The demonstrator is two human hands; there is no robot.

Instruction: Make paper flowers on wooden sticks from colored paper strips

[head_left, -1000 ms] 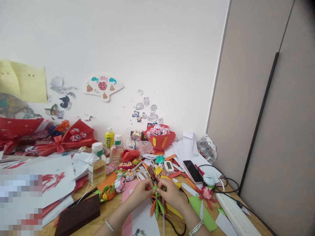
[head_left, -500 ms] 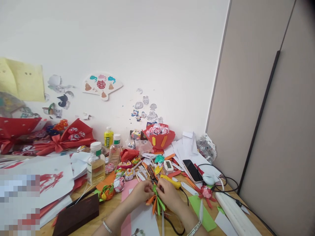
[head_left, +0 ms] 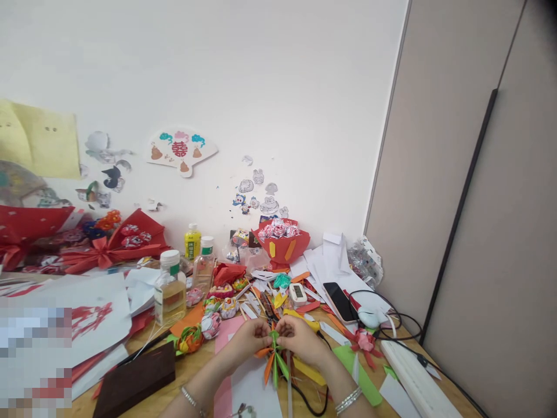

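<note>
Between my two hands is a folded paper flower (head_left: 275,361) with green and orange strips fanning downward. My left hand (head_left: 252,339) pinches its green top from the left, fingers closed. From the other side my right hand (head_left: 300,342) grips the same green part between thumb and fingers. Both hands sit just above the cluttered wooden table. Behind my right hand lies a yellow glue gun (head_left: 310,320), partly covered by the hand. White paper (head_left: 255,389) and pink paper (head_left: 223,392) lie under my left forearm.
Finished paper flowers (head_left: 190,339) and capped bottles (head_left: 170,293) stand to the left, near a dark brown box (head_left: 134,380). A red bouquet (head_left: 282,247) stands at the back. A phone (head_left: 339,302), a small timer (head_left: 298,294) and a white power strip (head_left: 420,380) lie to the right.
Both hands keep hold of the paper flower. My right hand has turned slightly and the strips now hang more spread and fully in view. A yellow strip below my right hand has come into sight.
</note>
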